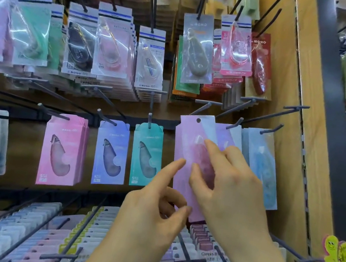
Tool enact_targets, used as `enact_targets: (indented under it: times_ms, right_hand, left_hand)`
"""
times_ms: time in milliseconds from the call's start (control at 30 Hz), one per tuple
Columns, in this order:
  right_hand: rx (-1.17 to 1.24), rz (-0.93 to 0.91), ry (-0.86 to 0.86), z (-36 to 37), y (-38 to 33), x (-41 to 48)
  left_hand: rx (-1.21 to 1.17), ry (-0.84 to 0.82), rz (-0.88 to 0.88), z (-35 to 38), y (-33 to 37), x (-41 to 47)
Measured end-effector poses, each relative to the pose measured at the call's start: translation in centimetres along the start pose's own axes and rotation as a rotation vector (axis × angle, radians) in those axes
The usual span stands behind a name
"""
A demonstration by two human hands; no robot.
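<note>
Hands on lilac packet

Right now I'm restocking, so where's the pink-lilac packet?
Head view, right of centre: the pink-lilac packet is between the teal packet and the pale blue packets, with left hand and right hand on it.
</note>
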State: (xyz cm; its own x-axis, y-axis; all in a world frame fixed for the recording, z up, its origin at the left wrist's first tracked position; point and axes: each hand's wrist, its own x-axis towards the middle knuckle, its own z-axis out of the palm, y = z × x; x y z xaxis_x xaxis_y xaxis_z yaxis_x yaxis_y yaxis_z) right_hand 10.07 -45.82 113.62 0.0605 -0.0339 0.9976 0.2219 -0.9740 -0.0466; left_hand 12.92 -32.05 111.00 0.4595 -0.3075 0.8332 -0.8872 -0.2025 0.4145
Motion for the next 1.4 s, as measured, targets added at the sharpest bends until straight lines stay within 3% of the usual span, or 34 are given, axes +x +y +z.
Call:
enact_targets:
  times_ms: [200,333,600,867,1067,1267,1400]
  right_hand:
    - [-0.022,0.048,-0.053,0.5,0.0,0.0]
    - [-0.042,0.098,-0.211,0.2,-0.2,0.5]
    - [-0.031,0.110,-0.348,0.8,-0.3,0.3]
    - [-0.156,0.152,-0.375,3.3,0.1,1.0]
    - [-0.054,0.172,-0.317,2.6,-1.0,1.1]
    - [-0.067,0.169,-0.346,1.5,-0.6,1.4]
    - [-0.142,0.121,-0.405,1.6,-0.5,2.3]
  left_hand:
    - [0.026,0.031,-0.013,0.3,-0.4,0.2]
    - [0.067,0.044,-0.034,0.2,-0.6,0.8]
    - [0.291,-0.005,-0.038,0.0,-1.1,1.8]
    - [0.349,-0.014,0.008,-1.3,-1.3,1.4]
    - [0.432,0.043,0.065,-1.4,-1.7,3.5]
    - [0.181,-0.191,-0.028,-1.1,-1.1,5.3]
    - [0.068,-0.215,-0.065,-0.7,-1.9,5.9]
